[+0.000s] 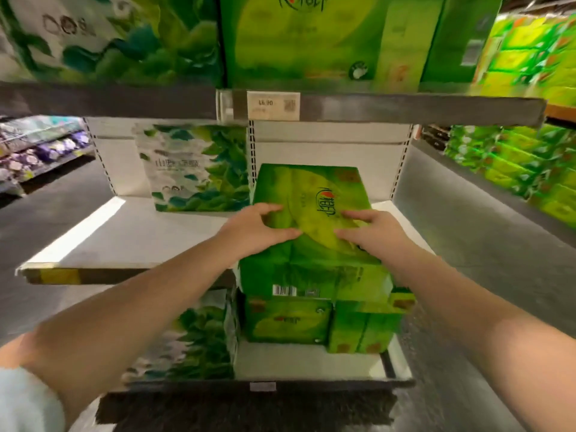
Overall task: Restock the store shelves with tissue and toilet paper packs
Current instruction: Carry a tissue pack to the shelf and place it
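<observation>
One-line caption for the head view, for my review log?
Both hands, left hand and right hand, rest on a green tissue pack on the white middle shelf.

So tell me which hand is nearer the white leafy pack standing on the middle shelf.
Left. The left hand lies just below-right of the white leafy pack; the right hand is farther right.
</observation>
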